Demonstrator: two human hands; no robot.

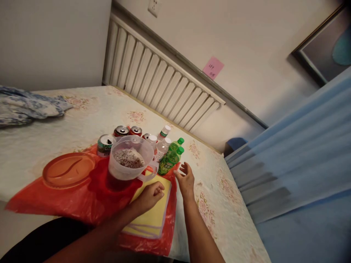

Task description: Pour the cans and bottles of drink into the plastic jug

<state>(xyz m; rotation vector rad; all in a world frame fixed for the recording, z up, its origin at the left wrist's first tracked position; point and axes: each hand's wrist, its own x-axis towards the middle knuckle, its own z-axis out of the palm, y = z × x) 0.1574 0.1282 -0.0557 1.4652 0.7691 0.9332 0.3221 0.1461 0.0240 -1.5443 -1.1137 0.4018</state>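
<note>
Head view: a worktop point(106, 104) under flowered cloth, with a red plastic sheet point(68, 202) nearest the person.
Left hand point(153, 194): fingers curled inward above a yellow pad point(149, 217); whether it pinches or touches anything, I cannot tell.
Right hand point(186, 179): fingers loosely spread, near the green-capped bottles point(168, 163) just ahead of it.
Translucent jug point(122, 175): ahead and left of the left hand, handle toward it, foamy dark liquid inside.
White-capped bottles point(161, 149): beyond the jug, left of the green pair.
Drink cans point(104, 148): behind the jug, farther from both hands.
Orange dish point(65, 179): well left of the left hand.
</note>
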